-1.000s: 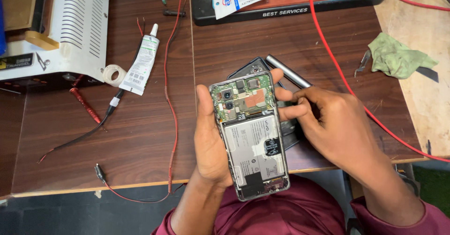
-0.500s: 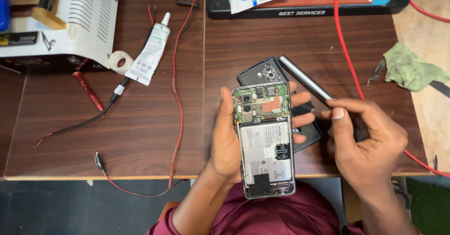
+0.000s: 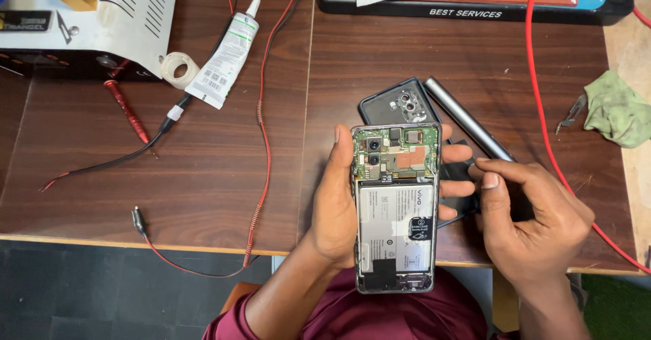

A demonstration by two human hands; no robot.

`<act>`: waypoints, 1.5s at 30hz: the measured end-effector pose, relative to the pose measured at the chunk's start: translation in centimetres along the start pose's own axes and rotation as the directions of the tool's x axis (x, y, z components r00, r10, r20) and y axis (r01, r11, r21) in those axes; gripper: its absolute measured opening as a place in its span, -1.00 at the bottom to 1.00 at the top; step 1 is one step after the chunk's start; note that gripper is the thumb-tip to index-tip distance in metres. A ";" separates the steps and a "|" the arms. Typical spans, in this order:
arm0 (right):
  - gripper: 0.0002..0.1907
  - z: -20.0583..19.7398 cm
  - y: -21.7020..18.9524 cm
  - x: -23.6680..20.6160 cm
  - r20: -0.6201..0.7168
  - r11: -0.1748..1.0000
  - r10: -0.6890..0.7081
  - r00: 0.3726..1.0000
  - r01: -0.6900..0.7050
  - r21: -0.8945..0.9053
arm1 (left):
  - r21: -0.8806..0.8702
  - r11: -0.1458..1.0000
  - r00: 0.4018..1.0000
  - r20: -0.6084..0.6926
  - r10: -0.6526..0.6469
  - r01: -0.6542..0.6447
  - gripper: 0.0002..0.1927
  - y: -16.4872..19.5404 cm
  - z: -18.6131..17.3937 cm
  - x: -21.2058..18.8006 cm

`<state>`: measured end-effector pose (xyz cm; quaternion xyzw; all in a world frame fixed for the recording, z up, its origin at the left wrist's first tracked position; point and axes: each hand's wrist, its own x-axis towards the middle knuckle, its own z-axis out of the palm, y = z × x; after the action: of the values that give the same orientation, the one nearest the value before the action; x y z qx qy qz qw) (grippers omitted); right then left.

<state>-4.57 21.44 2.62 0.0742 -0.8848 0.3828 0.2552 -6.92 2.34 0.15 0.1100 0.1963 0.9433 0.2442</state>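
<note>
- The dark brown wooden table (image 3: 203, 170) is carrying everything, with a white vented metal box (image 3: 115, 11) sitting at its far left corner.
- My left hand (image 3: 332, 204) is gripping the opened smartphone with its bare green circuit board and white battery (image 3: 395, 208), holding it upright above the near table edge.
- My right hand (image 3: 532, 221) is closing around a slim grey metal pen-shaped tool (image 3: 464, 119), just beside the phone.
- A black phone back cover (image 3: 393, 106) is lying behind the phone.
- A white glue tube (image 3: 227, 55) is lying well apart.

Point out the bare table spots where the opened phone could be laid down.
Bare wood lies between the red coiled wire and the black back cover, and between the grey rod and green cloth. Around the glue tube it is crowded.
</note>
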 end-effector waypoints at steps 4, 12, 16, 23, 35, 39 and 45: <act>-0.92 -0.1 0.4 0.0 0.005 1.000 0.025 1.000 -0.025 0.016 | -0.006 1.000 1.000 0.012 -0.006 0.006 0.02 -0.1 -0.1 0.0; -0.95 -0.2 1.9 -0.7 0.016 0.997 0.048 0.999 -0.049 0.052 | -0.003 0.999 0.999 -0.015 -0.047 0.047 0.07 -0.5 0.4 -0.5; -0.94 -0.2 2.2 -0.9 0.015 0.996 0.049 0.999 -0.050 0.078 | -0.010 0.998 0.997 -0.028 -0.069 0.068 0.08 -0.5 0.2 -0.6; -0.89 -0.1 2.5 -0.8 0.076 0.949 0.217 0.973 -0.229 0.218 | 0.011 0.994 0.993 -0.043 -0.109 0.109 0.10 -0.9 0.0 -1.1; -0.90 -0.3 2.4 -0.9 0.109 0.938 0.230 0.967 -0.250 0.240 | 0.083 0.993 0.995 -0.055 -0.085 0.090 0.11 -0.9 0.3 -1.0; -0.90 -0.4 2.3 -0.9 0.112 0.940 0.238 0.965 -0.258 0.224 | 0.045 0.994 0.993 -0.065 -0.099 0.102 0.11 -0.9 0.3 -1.0; -0.90 -0.1 2.4 -1.0 0.108 0.940 0.235 0.966 -0.254 0.229 | 0.046 0.994 0.993 -0.062 -0.096 0.098 0.09 -0.9 0.0 -1.0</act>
<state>-4.48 23.17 0.67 0.0094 -0.8434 0.5130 0.1595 -5.64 2.56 -0.37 0.0779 0.2316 0.9281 0.2810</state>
